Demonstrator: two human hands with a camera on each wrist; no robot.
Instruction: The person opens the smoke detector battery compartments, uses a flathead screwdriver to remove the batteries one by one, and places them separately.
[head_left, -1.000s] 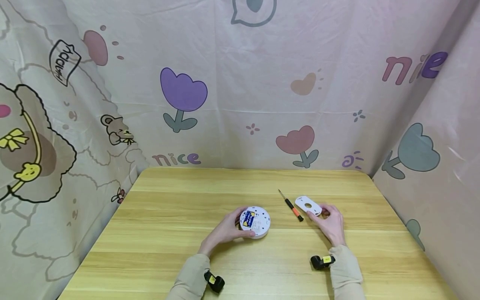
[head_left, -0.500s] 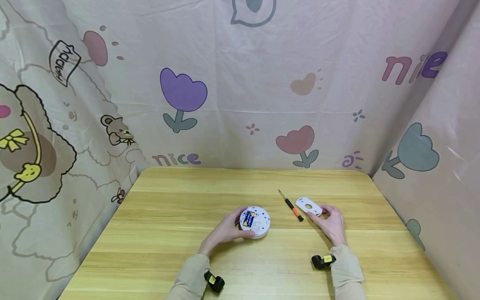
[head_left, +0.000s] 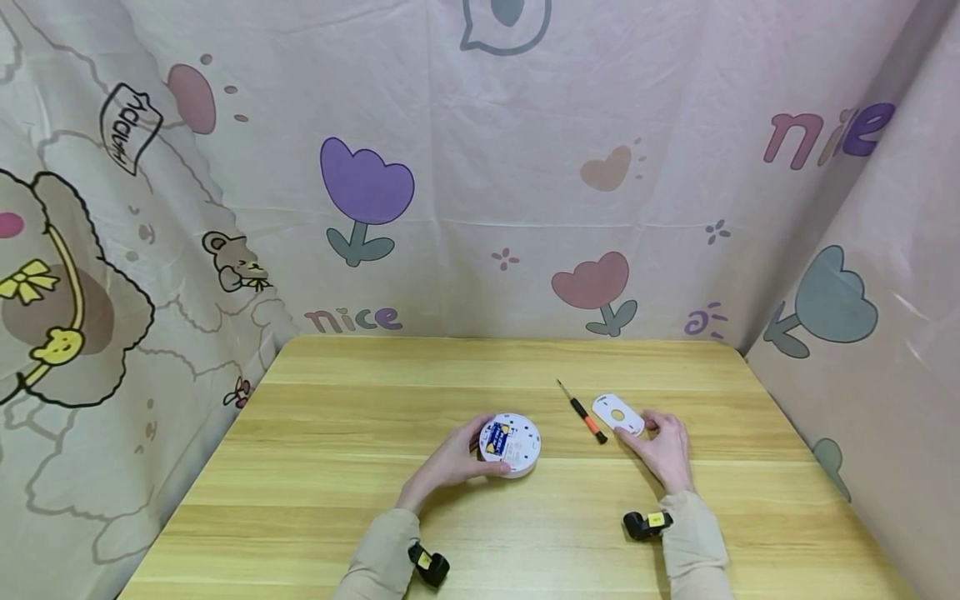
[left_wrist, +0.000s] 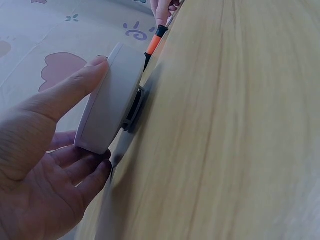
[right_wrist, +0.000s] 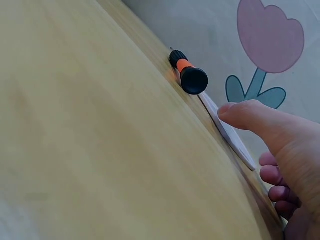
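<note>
My left hand (head_left: 452,457) grips a round white smoke alarm (head_left: 521,454) by its side, thumb on the near edge and fingers at the far side. Its upward face carries a blue-and-yellow block (head_left: 497,437) and small dark slots. From the left wrist view, the alarm (left_wrist: 112,100) stands tilted over the table, with a dark raised vent (left_wrist: 134,110) underneath. Over to the right, my right hand (head_left: 663,446) pinches the near end of a white mounting plate (head_left: 606,406) with a round central hole. The plate (right_wrist: 227,131) appears edge-on, low at the tabletop, in the right wrist view.
A small screwdriver (head_left: 587,419) with a black and orange handle lies just left of the plate, its tip pointing away. The wooden table (head_left: 360,392) ends at a patterned curtain (head_left: 450,167) behind, with more curtain at both sides.
The white plate has shifted very slightly right and lower, along with the right hand. My left hand and the smoke alarm stay where they were.
</note>
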